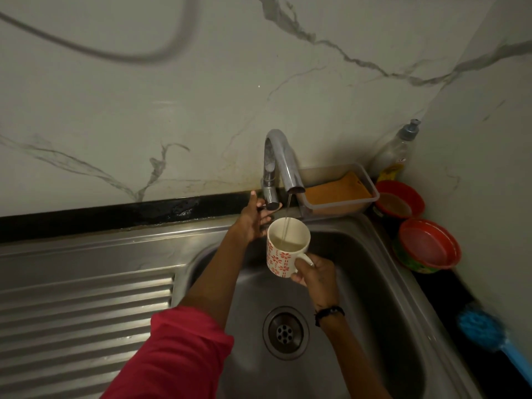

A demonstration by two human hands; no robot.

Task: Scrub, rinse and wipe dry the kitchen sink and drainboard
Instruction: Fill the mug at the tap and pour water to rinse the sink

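Note:
A steel sink (359,283) with a round drain (285,332) fills the lower middle, and its ribbed drainboard (86,306) lies to the left. Water runs from the chrome tap (280,159) into a white mug with red flowers (283,249). My right hand (315,273) grips the mug's handle and holds it under the stream above the basin. My left hand (256,218) reaches to the base of the tap and grips its small lever.
A clear tray holding an orange sponge (336,191) sits behind the sink by a soap bottle (398,151). Two red bowls (426,243) stand on the dark counter at right. A blue brush (486,332) lies at the right edge. The marble wall rises behind.

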